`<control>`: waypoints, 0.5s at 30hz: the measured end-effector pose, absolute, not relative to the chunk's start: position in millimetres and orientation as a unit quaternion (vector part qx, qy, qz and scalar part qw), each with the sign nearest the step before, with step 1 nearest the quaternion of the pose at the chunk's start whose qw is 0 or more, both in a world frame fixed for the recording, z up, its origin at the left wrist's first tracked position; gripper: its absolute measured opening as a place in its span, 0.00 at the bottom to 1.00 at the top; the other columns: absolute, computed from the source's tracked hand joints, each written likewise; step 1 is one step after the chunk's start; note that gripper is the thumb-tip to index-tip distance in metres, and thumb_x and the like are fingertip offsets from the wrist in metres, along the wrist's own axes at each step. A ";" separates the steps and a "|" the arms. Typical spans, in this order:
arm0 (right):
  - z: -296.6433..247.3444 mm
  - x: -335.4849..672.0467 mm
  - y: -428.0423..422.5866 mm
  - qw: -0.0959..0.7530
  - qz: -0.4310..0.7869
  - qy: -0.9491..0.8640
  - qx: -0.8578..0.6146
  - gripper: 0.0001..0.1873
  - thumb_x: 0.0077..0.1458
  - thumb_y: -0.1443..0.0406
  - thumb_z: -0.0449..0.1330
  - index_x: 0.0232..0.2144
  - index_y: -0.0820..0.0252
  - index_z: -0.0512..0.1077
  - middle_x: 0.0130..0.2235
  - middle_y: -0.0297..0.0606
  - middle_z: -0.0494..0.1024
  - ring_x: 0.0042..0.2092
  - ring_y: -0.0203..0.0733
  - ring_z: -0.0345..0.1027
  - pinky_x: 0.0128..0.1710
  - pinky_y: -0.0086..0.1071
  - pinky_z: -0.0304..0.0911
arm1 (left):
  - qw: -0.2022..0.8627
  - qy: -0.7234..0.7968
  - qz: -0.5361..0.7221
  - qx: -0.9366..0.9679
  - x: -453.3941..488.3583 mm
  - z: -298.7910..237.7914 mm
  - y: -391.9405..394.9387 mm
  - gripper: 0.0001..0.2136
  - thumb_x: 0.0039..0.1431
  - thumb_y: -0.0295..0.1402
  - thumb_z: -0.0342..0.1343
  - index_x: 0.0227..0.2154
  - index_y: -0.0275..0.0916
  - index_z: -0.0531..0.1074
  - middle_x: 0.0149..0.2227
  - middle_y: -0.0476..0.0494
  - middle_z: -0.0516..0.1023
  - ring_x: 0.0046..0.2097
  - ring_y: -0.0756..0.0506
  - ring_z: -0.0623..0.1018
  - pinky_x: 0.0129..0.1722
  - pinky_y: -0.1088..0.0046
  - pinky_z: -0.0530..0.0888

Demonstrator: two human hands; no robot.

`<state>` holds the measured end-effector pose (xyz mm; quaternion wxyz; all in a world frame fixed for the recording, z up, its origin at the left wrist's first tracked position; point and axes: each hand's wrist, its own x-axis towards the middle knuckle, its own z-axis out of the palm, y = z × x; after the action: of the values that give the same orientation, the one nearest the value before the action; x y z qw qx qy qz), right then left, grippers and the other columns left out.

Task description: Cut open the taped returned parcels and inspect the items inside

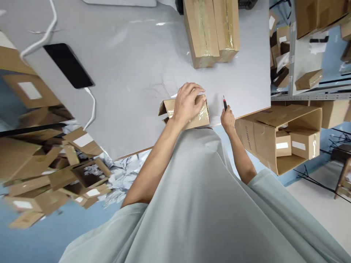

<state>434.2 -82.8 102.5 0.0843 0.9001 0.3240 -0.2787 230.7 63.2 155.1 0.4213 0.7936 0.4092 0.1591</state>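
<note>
A small cardboard box [201, 117] with shiny clear tape lies at the table's near edge, against my shirt. One end of it, on the left, has its flaps standing open. My left hand [188, 100] grips this box from above, fingers curled over its far side and thumb on top. To the right of the box, my right hand [227, 118] is closed around a slim black-and-red hand tool [225, 103] with a thin metal tip pointing away from me. The tool is apart from the box; its exact kind is too small to tell.
Two long taped cartons [208, 33] lie at the back of the grey table [123, 73]. A black phone [69, 65] with a white cable is on the left. An open carton [255, 142] holding smaller boxes stands right; piled boxes [52, 182] lie left.
</note>
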 end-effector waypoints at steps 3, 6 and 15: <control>58.5 452.4 -76.2 0.082 -0.275 0.338 0.896 0.34 0.77 0.66 0.44 0.79 0.79 0.53 0.66 0.73 0.73 0.62 0.62 0.76 0.62 0.49 0.68 | 0.395 0.441 0.140 0.794 219.5 163.8 44.9 0.22 0.73 0.45 0.60 0.66 0.54 0.75 0.72 0.41 0.75 0.80 0.30 0.65 0.81 0.39 0.57; 52.9 456.7 -76.9 0.068 -0.255 0.376 0.888 0.35 0.75 0.68 0.47 0.79 0.78 0.56 0.68 0.74 0.70 0.68 0.64 0.70 0.68 0.55 0.64 | 0.390 0.451 0.084 0.799 212.2 168.1 25.7 0.42 0.63 0.54 0.69 0.77 0.52 0.64 0.81 0.35 0.62 0.85 0.24 0.51 0.82 0.32 0.46; 131.9 415.3 -62.7 -0.259 -0.407 0.483 0.730 0.20 0.75 0.51 0.60 0.59 0.57 0.74 0.59 0.48 0.78 0.61 0.49 0.75 0.62 0.42 0.74 | 0.374 0.439 -0.018 0.816 214.0 165.4 17.5 0.67 0.45 0.52 0.82 0.84 0.50 0.49 0.85 0.28 0.50 0.85 0.18 0.42 0.81 0.27 0.39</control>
<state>415.3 -62.7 131.9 -0.2590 0.7302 0.4835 -0.4074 214.0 17.5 165.4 0.3745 0.8163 0.4395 -0.0180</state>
